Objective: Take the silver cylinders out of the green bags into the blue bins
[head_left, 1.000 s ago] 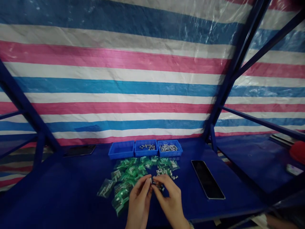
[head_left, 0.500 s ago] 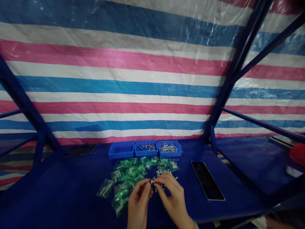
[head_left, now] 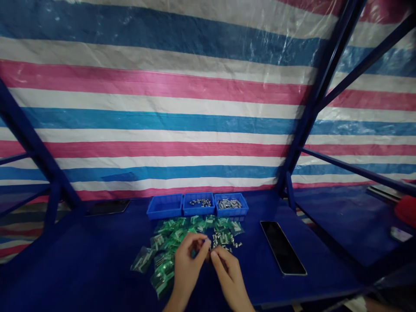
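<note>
My left hand (head_left: 190, 258) and my right hand (head_left: 229, 271) meet fingertip to fingertip low in the middle of the view. Both are closed in a pinch, and whatever lies between the fingers is too small and hidden to make out. Just beyond the right hand lies a loose pile of small silvery metal fittings (head_left: 224, 237). Green-tinted clear packets (head_left: 175, 236), with small metal parts inside, spread to the left and behind the hands. One clear packet (head_left: 142, 259) lies at the left end of the spread.
Along the back stand an empty blue bin (head_left: 165, 212), a bin with small metal pieces (head_left: 199, 210) and a bin of silvery cylinders (head_left: 231, 211). A phone (head_left: 282, 248) lies right on the blue table (head_left: 97, 260); a dark flat device (head_left: 108, 207) lies back left. Blue frame posts (head_left: 300, 134) rise behind.
My right hand has drawn down a little and its fingers have curled, uncovering more of the metal pile. The small shiny piece seen between the fingertips is now hidden.
</note>
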Tool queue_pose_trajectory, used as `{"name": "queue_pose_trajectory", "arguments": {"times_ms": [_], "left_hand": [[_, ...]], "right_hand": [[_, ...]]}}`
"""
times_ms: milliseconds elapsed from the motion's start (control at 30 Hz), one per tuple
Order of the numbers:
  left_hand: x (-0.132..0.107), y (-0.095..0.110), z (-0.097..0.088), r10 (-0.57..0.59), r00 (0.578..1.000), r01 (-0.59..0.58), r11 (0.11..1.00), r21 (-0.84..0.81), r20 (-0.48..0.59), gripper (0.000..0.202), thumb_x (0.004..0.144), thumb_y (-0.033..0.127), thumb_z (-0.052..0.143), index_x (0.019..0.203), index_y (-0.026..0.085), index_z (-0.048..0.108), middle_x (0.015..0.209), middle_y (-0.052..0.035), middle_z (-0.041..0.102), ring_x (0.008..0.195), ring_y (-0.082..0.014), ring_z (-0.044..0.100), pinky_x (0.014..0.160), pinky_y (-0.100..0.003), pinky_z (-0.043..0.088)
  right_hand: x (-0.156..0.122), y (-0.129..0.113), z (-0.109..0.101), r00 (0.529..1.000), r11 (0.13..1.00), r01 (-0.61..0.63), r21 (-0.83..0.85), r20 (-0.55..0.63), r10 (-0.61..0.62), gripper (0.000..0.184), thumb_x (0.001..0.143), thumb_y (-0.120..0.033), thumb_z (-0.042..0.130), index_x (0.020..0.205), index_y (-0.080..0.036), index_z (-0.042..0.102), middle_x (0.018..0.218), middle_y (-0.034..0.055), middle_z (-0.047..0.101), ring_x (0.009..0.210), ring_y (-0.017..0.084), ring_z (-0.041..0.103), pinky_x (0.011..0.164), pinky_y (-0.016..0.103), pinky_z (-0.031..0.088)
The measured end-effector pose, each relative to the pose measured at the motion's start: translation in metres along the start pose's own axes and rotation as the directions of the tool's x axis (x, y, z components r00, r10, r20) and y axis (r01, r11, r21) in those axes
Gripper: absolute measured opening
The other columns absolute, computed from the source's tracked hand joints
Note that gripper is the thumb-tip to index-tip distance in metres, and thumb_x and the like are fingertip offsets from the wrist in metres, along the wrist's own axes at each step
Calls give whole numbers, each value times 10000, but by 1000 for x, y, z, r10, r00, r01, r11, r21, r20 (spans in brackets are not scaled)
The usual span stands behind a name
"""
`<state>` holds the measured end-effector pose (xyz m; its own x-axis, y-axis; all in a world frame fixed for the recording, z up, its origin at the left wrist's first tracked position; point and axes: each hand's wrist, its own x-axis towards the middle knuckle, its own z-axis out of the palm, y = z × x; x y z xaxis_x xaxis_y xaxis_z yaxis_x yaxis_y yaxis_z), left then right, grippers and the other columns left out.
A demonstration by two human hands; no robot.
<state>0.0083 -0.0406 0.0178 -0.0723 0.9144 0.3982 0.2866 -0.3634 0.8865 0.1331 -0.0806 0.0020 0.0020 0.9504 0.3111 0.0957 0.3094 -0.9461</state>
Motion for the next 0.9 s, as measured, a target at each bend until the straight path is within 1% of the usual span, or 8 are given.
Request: {"name": "queue_pose_trajectory", "arguments": {"times_ms": [133, 267, 333, 400, 500, 600, 667, 900], "left_hand": [[82, -8, 0, 220, 976, -213, 931, 296, 10, 143, 818, 317, 624, 840, 187, 680, 735, -13, 629, 674, -160, 575, 684, -274, 482], [127, -26, -2, 148, 977, -201, 872, 447, 151, 323, 747, 261, 681, 1053, 164, 646, 818, -31, 664, 628, -165, 574, 651, -291, 475], [125, -33, -6, 117, 962, -225, 852, 473, 247, 343, 758, 241, 658, 1088, 149, 629, 812, -31, 666, 601, -161, 564, 636, -289, 464], [113, -36, -10, 71, 900, -294, 826, 481, 429, 269, 782, 215, 618, 1044, 160, 642, 809, -25, 672, 620, -162, 576, 648, -281, 455], [91, -33, -14, 6, 719, -418, 803, 425, 695, 180, 784, 211, 619, 955, 191, 672, 842, -23, 687, 704, -177, 615, 680, -270, 452], [73, -24, -14, 3, 577, -513, 779, 360, 817, 198, 768, 266, 679, 958, 211, 680, 920, -35, 689, 875, -222, 629, 790, -304, 461], [63, -20, -13, 35, 561, -541, 772, 335, 827, 309, 751, 323, 718, 1037, 220, 659, 1007, -48, 675, 996, -255, 598, 884, -353, 450], [30, -28, -18, 61, 642, -541, 742, 396, 764, 729, 686, 396, 780, 1332, 261, 470, 1324, -96, 541, 1231, -320, 463, 1047, -483, 359]], "right_hand": [[0, 1, -1, 999, 999, -49, 5, 11, 49, 382, 982, -419, 438, 819, -165, 673, 779, 41, 642, 762, 172, 602, 692, 229, 444], [-4, 10, -5, 999, 998, -26, -50, 34, 28, 361, 974, -408, 451, 821, -174, 681, 785, 45, 662, 768, 179, 622, 683, 226, 452], [-4, 19, -11, 1000, 995, -11, -102, 25, 14, 332, 963, -393, 471, 824, -177, 682, 779, 44, 668, 744, 177, 622, 666, 225, 451], [1, 28, -21, 1000, 987, -8, -161, -4, 7, 295, 946, -375, 496, 839, -176, 685, 767, 41, 673, 710, 174, 618, 643, 225, 450], [16, 35, -40, 997, 971, 13, -240, -65, -29, 242, 926, -326, 509, 872, -172, 688, 794, 47, 688, 709, 181, 626, 645, 235, 459], [31, 37, -60, 989, 943, 57, -326, -113, -99, 220, 907, -242, 473, 887, -170, 680, 829, 56, 690, 743, 191, 634, 681, 257, 473], [35, 40, -71, 982, 904, 65, -422, -135, -134, 236, 882, -171, 433, 878, -168, 669, 847, 65, 681, 796, 205, 632, 734, 284, 478], [11, 69, -71, 976, 671, -62, -739, -185, -113, 254, 897, -148, 410, 1005, -153, 640, 910, 109, 641, 910, 268, 602, 815, 370, 476]]}}
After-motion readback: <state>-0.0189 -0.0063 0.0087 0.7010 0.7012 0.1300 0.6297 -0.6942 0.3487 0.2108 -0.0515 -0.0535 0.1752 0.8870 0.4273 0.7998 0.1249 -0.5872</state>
